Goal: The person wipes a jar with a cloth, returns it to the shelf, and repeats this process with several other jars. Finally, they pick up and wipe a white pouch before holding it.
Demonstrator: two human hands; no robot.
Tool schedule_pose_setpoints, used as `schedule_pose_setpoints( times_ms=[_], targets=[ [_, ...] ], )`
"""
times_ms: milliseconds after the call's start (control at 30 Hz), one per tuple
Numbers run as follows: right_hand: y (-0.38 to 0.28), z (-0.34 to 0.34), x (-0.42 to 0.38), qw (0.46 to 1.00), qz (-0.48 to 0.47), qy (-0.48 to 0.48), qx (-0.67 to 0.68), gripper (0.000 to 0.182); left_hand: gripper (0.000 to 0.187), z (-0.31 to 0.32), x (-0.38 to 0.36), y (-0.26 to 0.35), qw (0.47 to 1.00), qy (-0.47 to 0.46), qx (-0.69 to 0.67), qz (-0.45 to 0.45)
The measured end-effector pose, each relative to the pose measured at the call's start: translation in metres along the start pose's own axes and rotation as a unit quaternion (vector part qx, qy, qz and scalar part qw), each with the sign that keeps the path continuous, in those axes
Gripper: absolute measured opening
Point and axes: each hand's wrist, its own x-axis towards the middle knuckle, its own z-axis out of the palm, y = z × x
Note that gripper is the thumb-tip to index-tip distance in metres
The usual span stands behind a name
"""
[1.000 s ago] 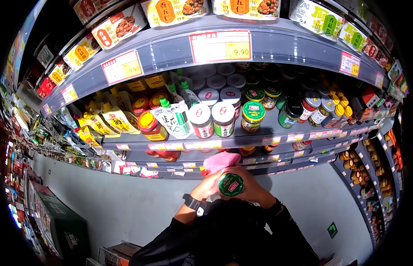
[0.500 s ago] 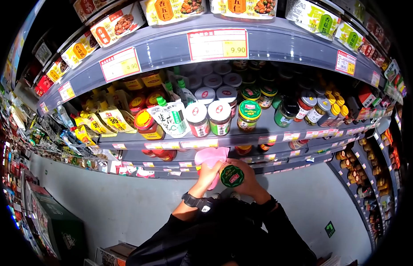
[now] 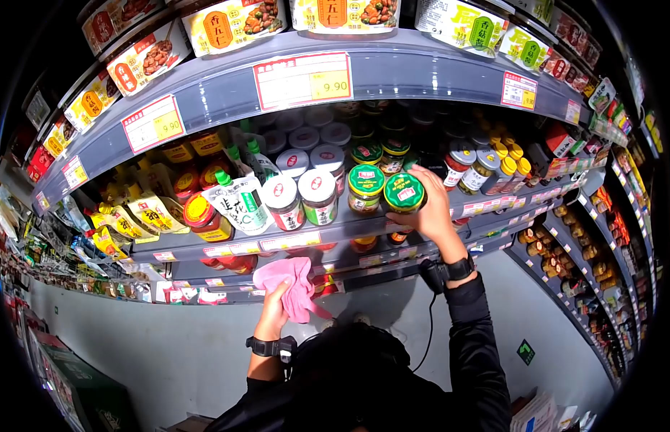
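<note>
My right hand (image 3: 433, 210) grips a green-lidded jar (image 3: 405, 193) at the front of the shelf, with its fingers around the right side. Just left of it stands another jar with a green lid (image 3: 365, 189), and more such jars sit behind. Whether the held jar's base rests on the shelf is hidden. Lower down, in front of the shelves, my left hand (image 3: 273, 308) is closed on a crumpled pink cloth (image 3: 286, 284). White-lidded jars (image 3: 318, 196) stand further left in the row.
The shelf (image 3: 227, 85) above juts out over the jars and carries price tags and tubs (image 3: 237, 27). A white spout pouch (image 3: 237, 203) and a red jar with a yellow lid (image 3: 207, 218) stand to the left. Grey floor (image 3: 205, 338) lies below; more shelves curve along the right.
My right hand has carried the green-lidded jar up and right to the shelf. The left hand has come away from the jar, moving left and down with the pink cloth. The view has shifted slightly.
</note>
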Motion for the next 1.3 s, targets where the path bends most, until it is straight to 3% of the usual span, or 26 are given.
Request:
schedule_pose_setpoints(
  times_ms=[33,200,600,833,1000,1167,1300],
  targets=[
    [0.004,-0.001,0.006,0.995,-0.051,0.011,-0.082,0.067,0.035,0.003,-0.002,0.002,1.000,-0.001,0.002,0.004],
    [0.012,0.000,0.020,0.988,0.007,-0.025,-0.154,0.071,0.036,0.002,-0.003,0.000,1.000,-0.010,-0.019,-0.019],
    [0.024,0.011,0.027,0.922,-0.085,-0.047,-0.374,0.073,0.038,-0.001,-0.004,-0.005,1.000,-0.008,-0.003,-0.009],
    [0.032,-0.001,0.022,0.943,-0.079,-0.100,-0.308,0.065,0.036,0.000,-0.003,-0.008,1.000,-0.008,-0.006,-0.022],
    [0.025,0.012,0.023,0.940,-0.122,-0.005,-0.319,0.055,0.034,0.001,0.000,-0.011,0.999,-0.016,0.010,-0.027],
    [0.027,0.013,0.023,0.940,-0.119,0.011,-0.320,0.058,0.034,0.007,-0.002,-0.008,0.998,-0.043,0.002,-0.049],
    [0.014,0.007,0.025,0.935,-0.081,-0.035,-0.344,0.062,0.035,0.009,-0.006,-0.003,0.998,-0.043,0.020,-0.039]
  ],
)
